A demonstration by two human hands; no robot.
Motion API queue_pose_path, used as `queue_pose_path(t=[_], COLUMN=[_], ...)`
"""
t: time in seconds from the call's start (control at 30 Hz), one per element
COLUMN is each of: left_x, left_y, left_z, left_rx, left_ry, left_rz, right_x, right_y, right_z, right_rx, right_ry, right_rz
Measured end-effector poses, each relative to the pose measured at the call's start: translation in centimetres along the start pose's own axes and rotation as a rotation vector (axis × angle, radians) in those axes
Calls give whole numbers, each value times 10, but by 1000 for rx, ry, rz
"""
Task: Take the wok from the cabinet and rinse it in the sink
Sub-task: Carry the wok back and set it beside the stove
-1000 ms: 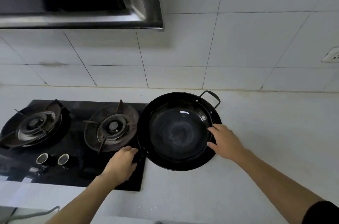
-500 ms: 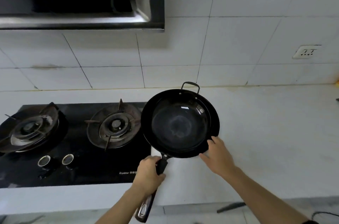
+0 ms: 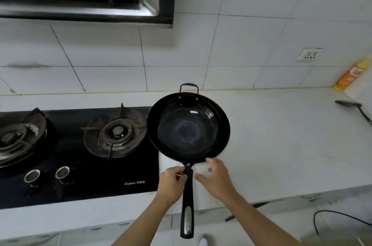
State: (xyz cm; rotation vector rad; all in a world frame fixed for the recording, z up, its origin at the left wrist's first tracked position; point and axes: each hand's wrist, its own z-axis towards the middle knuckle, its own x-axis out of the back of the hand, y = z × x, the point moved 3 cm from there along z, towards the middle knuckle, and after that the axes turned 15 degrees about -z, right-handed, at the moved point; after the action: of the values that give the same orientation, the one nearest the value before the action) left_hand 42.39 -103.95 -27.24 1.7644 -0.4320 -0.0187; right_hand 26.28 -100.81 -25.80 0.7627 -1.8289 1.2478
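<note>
Beside the black glass gas hob (image 3: 80,165), the round black metal wok (image 3: 188,127) sits on the white counter (image 3: 281,145). Left hand (image 3: 171,182) grips its long handle; right hand (image 3: 216,179) spreads loose beside the rim. Carrying it to the sink looks next.

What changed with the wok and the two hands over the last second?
The wok turned so its long handle now points toward the person instead of toward the hob. The left hand kept gripping the handle near the bowl. The right hand slid from the right rim to the near rim, fingers spread. The wok stayed on the counter beside the hob.
</note>
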Motion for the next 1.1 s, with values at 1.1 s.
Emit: queue_pose_path(t=[1.1], left_x=[15], left_y=[-17], left_z=[17], left_rx=[102], left_ry=[212], left_rz=[-80], right_x=[10], right_y=[3], right_z=[-32], right_rx=[-175], right_ry=[-339], right_rz=[319])
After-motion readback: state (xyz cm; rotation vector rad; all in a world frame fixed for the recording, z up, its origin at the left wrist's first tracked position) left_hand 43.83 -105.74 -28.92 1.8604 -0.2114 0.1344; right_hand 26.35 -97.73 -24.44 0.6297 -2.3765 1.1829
